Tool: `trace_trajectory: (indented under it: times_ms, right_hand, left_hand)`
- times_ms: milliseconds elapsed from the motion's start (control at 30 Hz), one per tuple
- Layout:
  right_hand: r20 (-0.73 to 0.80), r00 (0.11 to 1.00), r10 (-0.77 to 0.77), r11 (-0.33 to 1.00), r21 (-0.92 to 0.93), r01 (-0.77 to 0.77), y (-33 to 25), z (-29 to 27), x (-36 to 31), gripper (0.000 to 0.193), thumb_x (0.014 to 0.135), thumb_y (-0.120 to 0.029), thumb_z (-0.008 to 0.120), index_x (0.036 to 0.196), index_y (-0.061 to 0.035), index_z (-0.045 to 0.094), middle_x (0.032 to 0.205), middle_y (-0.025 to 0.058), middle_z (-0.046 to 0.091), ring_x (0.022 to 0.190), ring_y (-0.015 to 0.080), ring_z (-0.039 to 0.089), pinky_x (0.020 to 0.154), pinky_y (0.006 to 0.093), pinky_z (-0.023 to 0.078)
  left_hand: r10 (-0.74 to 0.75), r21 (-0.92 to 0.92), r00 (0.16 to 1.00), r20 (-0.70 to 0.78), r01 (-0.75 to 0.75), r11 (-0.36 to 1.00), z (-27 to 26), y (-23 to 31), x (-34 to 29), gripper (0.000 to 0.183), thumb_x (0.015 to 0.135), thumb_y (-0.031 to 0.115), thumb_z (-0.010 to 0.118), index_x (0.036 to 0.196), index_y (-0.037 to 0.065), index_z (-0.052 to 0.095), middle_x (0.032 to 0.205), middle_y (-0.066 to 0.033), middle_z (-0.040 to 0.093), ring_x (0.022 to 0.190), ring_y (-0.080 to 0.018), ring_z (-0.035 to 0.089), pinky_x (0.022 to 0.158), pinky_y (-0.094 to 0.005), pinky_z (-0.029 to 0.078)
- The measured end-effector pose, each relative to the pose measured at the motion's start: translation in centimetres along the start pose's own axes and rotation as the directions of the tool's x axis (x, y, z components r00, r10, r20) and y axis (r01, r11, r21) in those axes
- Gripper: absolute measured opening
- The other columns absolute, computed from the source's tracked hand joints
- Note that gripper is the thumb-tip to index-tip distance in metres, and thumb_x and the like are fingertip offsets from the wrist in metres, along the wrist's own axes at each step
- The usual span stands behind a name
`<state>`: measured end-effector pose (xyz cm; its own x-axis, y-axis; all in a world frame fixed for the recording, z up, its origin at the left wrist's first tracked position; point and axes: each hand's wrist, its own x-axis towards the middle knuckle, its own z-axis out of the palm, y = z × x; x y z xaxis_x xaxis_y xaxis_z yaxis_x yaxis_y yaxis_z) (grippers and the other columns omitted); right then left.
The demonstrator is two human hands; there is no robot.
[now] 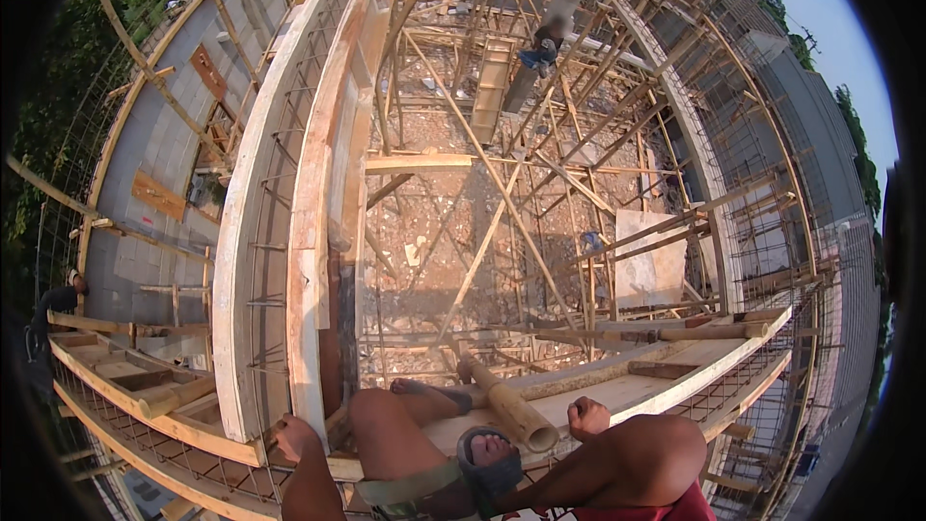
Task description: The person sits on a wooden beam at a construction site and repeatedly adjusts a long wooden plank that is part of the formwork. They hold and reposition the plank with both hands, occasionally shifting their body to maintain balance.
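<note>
- The person squats high on timber formwork; below lies a building-site floor (pixel 434 207) of pale rubble and earth, crossed by slanting props (pixel 482 265).
- A grey block wall (pixel 125 265) stands on the left, a pale panel (pixel 651 260) leans among poles on the right, and greenery and sky show at the rim.
- Another person (pixel 548 46) is down by a grey column in the far part of the site; a dark-sleeved arm (pixel 56 304) shows at the left edge.
- The left grip (pixel 297 436) is at the near end of the long formwork channel, its fingers bent between the two side boards; I cannot tell whether they close on wood or steel.
- The right grip (pixel 587 419) is curled narrow into a fist just beside the pale plank (pixel 690 388); whether it touches the plank or has something inside cannot be told.
- A bamboo pole (pixel 509 403) lies left of the right grip, near a shod foot (pixel 490 452), its cut end toward the person.
- The channel's left board (pixel 253 203) is whitish and rough, its right board (pixel 311 260) redder with pale patches; between them runs a cage of thin dark bars (pixel 270 304).
- The bamboo is tan, round and hollow.
</note>
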<state>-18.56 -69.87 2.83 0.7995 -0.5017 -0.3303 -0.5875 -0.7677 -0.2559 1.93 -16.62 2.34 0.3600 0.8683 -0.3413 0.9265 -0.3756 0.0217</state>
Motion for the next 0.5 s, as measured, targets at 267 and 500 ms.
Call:
trace_trajectory:
  times_ms: [267,500]
  right_hand:
    - [-0.029,1.0,0.013,1.0,-0.002,-0.013,-0.2,0.0,1.1,0.023,0.088,-0.026,0.062,0.085,-0.0046,0.071,0.081,0.0204,0.072,0.076,0.0413,0.07,0.075,0.0519,0.056]
    - [-0.026,1.0,0.008,1.0,-0.014,-0.008,-0.4,0.2,1.1,0.022,0.088,-0.025,0.063,0.086,-0.0051,0.071,0.082,0.0201,0.072,0.076,0.0418,0.069,0.075,0.052,0.056]
  left_hand:
    - [-0.012,-0.012,1.0,0.001,0.012,1.0,0.3,1.2,-0.2,0.052,0.099,0.042,0.037,0.121,0.007,0.068,0.123,-0.0223,0.067,0.115,-0.0423,0.063,0.096,-0.0594,0.048]
    - [-0.04,-0.015,0.999,0.009,0.041,0.999,0.3,1.1,0.5,0.052,0.099,0.042,0.037,0.121,0.008,0.068,0.123,-0.0213,0.068,0.114,-0.0419,0.064,0.094,-0.0594,0.049]
